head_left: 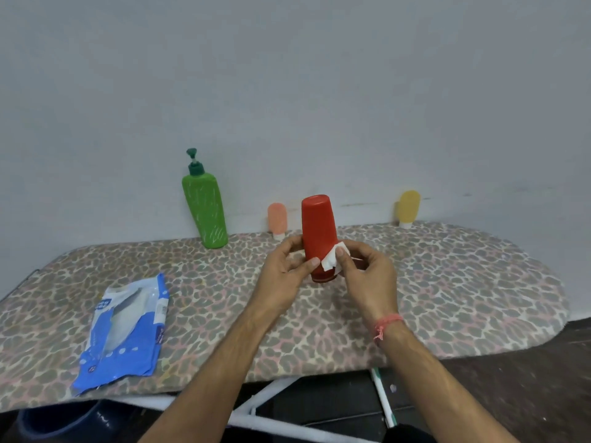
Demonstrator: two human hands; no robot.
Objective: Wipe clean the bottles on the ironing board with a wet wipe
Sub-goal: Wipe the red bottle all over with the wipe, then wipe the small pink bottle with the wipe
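A red bottle [319,228] is held upside down, cap end low, just above the leopard-print ironing board [447,282]. My left hand [283,271] grips its lower part, thumb across the front. My right hand [367,273] pinches a small white wet wipe [329,260] and presses it against the bottle's lower right side. A green pump bottle [206,212] stands at the back left. A small orange tube [277,220] stands cap-down behind the red bottle, and a yellow tube [408,207] stands cap-down at the back right.
A blue and white wet-wipe pack [128,334] lies flat on the board's left front. The grey wall rises right behind the bottles. White board legs [265,398] and a dark floor show below the front edge, with a dark blue object [57,423] at bottom left.
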